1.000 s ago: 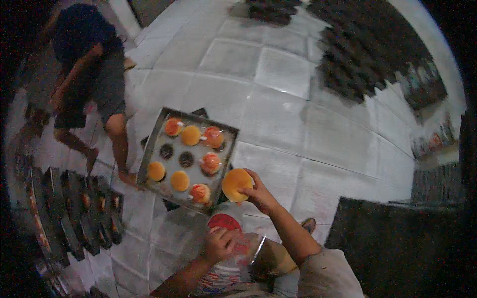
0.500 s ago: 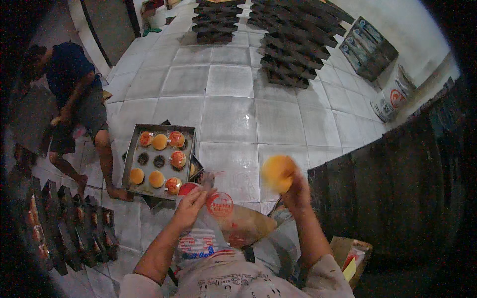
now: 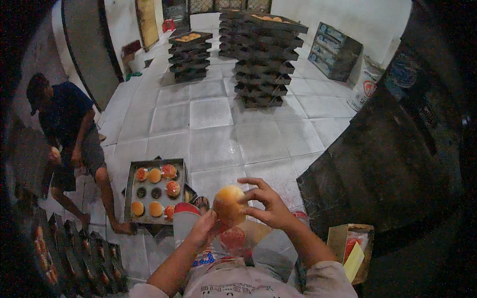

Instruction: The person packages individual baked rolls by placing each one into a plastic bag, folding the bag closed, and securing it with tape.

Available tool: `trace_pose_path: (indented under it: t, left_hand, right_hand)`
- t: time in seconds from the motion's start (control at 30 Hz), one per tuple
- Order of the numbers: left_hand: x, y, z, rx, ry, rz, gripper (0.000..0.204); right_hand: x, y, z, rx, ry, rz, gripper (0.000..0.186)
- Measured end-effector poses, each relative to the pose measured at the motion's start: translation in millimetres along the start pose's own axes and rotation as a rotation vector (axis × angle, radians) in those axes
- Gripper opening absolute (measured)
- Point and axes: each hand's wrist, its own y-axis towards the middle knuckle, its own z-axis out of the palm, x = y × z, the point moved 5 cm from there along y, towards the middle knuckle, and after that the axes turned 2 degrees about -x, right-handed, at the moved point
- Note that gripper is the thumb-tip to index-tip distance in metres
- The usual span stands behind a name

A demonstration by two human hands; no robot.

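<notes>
In front of my body, a round golden bun (image 3: 229,199) is up between my two hands. My left hand (image 3: 201,229) is closed in a pinch on a clear plastic bag (image 3: 232,237) with a round red print, just below the bun. My right hand (image 3: 268,204) has its fingertips against the bun's right side, with the index finger raised. How far the bun sits inside the bag is hard to make out. To the left, a dark baking tray (image 3: 182,174) bears several buns, some plain and some with red-printed wrapping.
A person (image 3: 69,119) in dark clothes bends at the left, holding a bun. Stacked dark trays stand ahead, one stack (image 3: 191,54) on the left and a taller one (image 3: 261,74) on the right. A box (image 3: 339,233) with packaging lies near my right elbow. Tilted trays (image 3: 79,253) line the lower left.
My right hand has brought the bun leftward to the bag at my left hand. The view has tilted up, showing more of the room. The person at left has straightened a little.
</notes>
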Motion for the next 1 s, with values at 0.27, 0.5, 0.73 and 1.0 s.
trace_pose_path:
  t: [0.27, 0.5, 0.73, 1.0]
  left_hand:
    - [-23, -4, 16, -0.132, 0.128, 0.151, 0.043]
    - [-83, -19, 32, -0.298, 0.506, 0.379, 0.030]
    - [-94, -18, 35, -0.233, 0.823, 0.588, 0.023]
    - [-74, -15, 15, -0.262, 0.615, 0.410, 0.023]
  right_hand:
    - [-8, -12, 3, -0.140, 0.393, 0.402, 0.006]
    - [14, 14, -6, -0.133, 0.030, -0.024, 0.008]
    - [-6, 14, -3, -0.349, 0.249, 0.141, 0.014]
    - [-56, -6, 4, -0.218, 0.248, 0.446, 0.006]
